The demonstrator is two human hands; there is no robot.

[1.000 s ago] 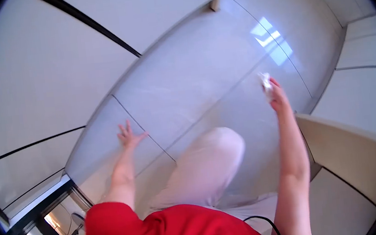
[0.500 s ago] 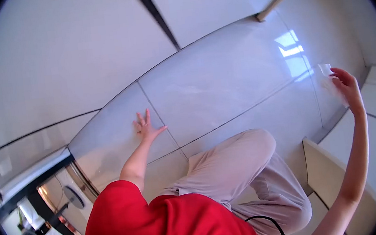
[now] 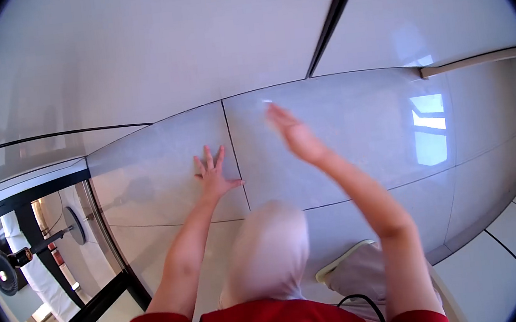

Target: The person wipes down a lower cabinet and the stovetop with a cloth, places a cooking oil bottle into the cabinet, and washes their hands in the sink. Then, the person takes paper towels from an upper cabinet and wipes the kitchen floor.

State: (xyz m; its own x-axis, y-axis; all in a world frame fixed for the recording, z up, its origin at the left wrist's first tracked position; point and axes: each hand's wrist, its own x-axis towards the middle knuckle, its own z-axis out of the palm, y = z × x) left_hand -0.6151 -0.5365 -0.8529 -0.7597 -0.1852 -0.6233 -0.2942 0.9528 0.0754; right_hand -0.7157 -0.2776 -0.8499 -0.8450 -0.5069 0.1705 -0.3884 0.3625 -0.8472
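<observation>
My left hand is pressed flat on the pale floor tiles, fingers spread, just left of a dark tile joint. Nothing is in it. My right hand is ahead and to the right of it, low over the floor near the foot of the white cabinet fronts. Motion blurs its fingers. A small bit of white cloth or tissue shows at the fingertips; the rest is hidden under the hand.
At the left is a black-framed glass door with a round-based stand beyond it. A wooden strip runs along the right cabinet's base. White panels stand at the lower right. My bent knee is between my arms.
My right hand has swept from the far right to the left with the white cloth or tissue, toward the cabinet base. My left hand stays on the floor. The view has turned.
</observation>
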